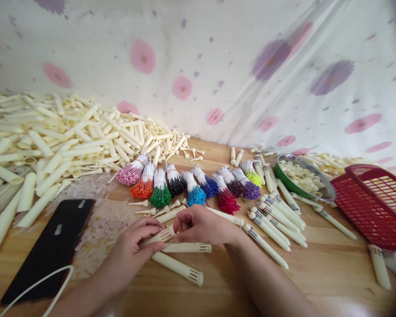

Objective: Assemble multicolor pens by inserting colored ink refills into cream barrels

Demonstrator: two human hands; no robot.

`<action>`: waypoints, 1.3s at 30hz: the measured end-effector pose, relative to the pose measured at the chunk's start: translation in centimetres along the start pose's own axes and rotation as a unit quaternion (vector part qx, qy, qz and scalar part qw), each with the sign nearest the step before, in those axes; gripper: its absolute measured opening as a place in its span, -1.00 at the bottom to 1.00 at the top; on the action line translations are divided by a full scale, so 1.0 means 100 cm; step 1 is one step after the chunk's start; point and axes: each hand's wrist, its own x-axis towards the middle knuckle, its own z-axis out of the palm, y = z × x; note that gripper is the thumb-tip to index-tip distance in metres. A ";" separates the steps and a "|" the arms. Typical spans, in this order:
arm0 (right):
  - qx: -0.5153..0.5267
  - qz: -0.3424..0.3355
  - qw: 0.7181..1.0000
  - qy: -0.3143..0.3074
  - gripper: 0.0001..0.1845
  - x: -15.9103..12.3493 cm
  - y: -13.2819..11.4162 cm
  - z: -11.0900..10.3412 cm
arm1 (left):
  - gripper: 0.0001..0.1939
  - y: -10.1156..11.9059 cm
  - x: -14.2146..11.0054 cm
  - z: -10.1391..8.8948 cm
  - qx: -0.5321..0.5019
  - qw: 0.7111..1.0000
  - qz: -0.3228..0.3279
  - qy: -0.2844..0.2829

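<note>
My left hand (pixel 137 246) is closed around a cream pen barrel (pixel 165 234) whose slotted end points right. At that end my right hand (pixel 198 226) has its fingers pinched together; what is between them, if anything, is hidden. Below my hands lie two more cream barrels, one slotted barrel (pixel 180 267) nearest me and another slotted barrel (pixel 193 248) just above it. Just beyond my hands stand bundles of thin white pen refills with coloured ends, among them a green bundle (pixel 160 193), a light blue bundle (pixel 194 191) and a dark red bundle (pixel 227 198).
A large heap of cream barrels (pixel 69 132) fills the left. A black phone (pixel 49 251) with a white cable lies by small clear pieces (pixel 97 220). Pens with coloured sliders (pixel 270 224), a green-sided bowl (pixel 300 178) of small cream parts and a red basket (pixel 369 211) stand right.
</note>
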 end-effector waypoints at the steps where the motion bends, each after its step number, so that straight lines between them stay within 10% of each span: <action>1: 0.011 -0.012 0.999 -0.040 -0.78 -0.001 0.001 -0.005 | -0.87 0.001 0.000 0.000 -0.011 1.000 -0.003 -0.010; 5: 0.056 -0.050 0.989 -0.126 -0.65 -0.002 0.008 -0.017 | -0.83 0.003 0.001 -0.002 -0.048 0.998 -0.024 -0.035; 12: -0.037 -0.114 0.992 -0.033 -0.71 0.000 0.007 -0.008 | -0.82 0.003 0.000 -0.002 -0.064 0.996 -0.034 -0.045; 39: -0.265 -0.306 0.914 -0.010 -0.74 -0.005 0.001 -0.007 | -0.92 0.016 -0.003 -0.004 -0.086 0.994 -0.025 -0.061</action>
